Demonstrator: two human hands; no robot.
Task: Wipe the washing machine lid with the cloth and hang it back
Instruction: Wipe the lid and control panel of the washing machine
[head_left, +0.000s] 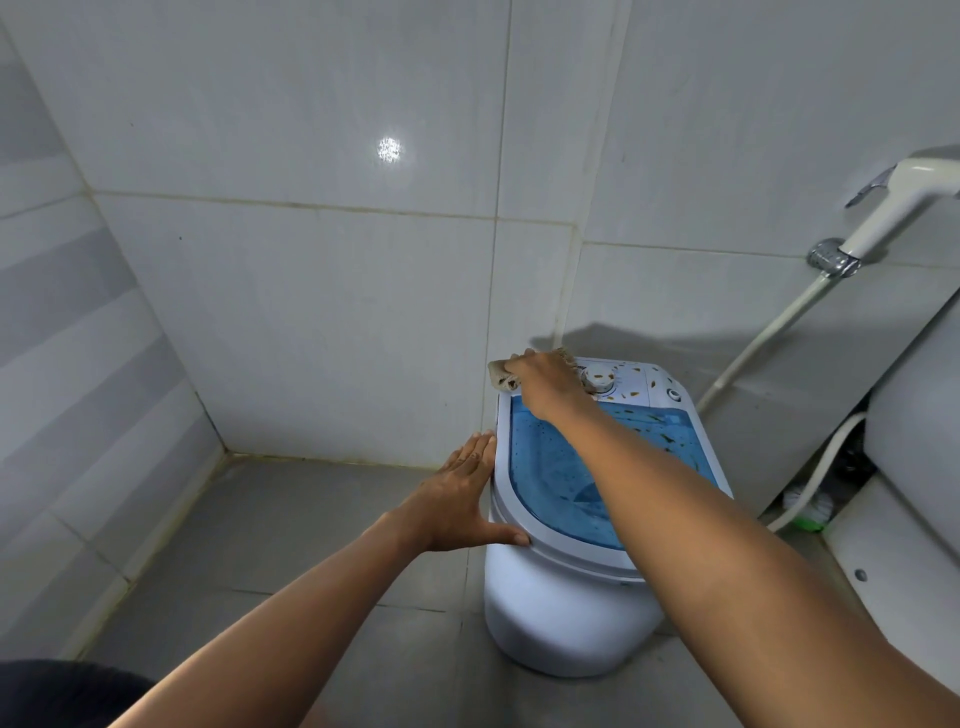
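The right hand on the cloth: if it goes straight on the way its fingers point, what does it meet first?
Probably the tiled wall. The right hand presses the cloth at the washing machine top's far left corner; depth is unclear.

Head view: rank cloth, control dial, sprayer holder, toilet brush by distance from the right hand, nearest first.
From the right hand:
1. cloth, under the hand, at the washing machine's far left corner.
2. control dial, just right of the hand on the panel.
3. sprayer holder, on the wall, up and to the right.
4. toilet brush, on the floor beside the toilet, far right.
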